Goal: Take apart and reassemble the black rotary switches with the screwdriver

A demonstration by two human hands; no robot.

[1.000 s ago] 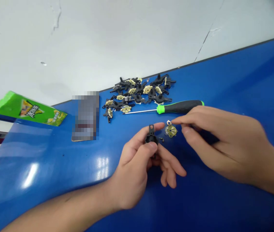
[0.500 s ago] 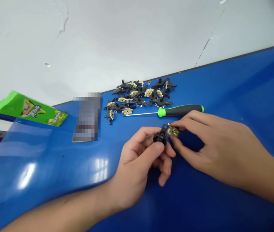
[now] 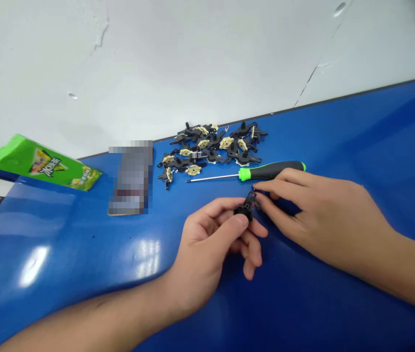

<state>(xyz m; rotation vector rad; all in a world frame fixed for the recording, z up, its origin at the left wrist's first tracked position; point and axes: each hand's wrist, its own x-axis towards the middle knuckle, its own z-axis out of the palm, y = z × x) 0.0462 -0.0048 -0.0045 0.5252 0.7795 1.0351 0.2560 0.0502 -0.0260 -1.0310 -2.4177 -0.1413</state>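
Between the thumb and fingers of my left hand [image 3: 222, 239] is a small black plastic part [image 3: 244, 211], with a narrow arm pointing up and right. My right hand [image 3: 302, 205] pinches at the tip of that arm. Its thumb and index finger close on a small brass-coloured disc [image 3: 258, 205], now almost wholly hidden by the fingers and the part. Just beyond my right hand lies a screwdriver [image 3: 262, 171] with a green and black handle, its shaft pointing left.
Several black plastic parts [image 3: 212, 155] with brass-coloured discs lie in a pile near the wall. A blurred-out flat phone-like object [image 3: 132, 181] rests left of them. Farther left is a green drink carton [image 3: 46, 164] with a straw. The blue table [image 3: 112, 264] meets a white wall [image 3: 192, 58].
The brass-coloured disc, seen face-on earlier in my right fingers, has turned and moved left against the black part's arm. My left hand keeps its grip on the black part.
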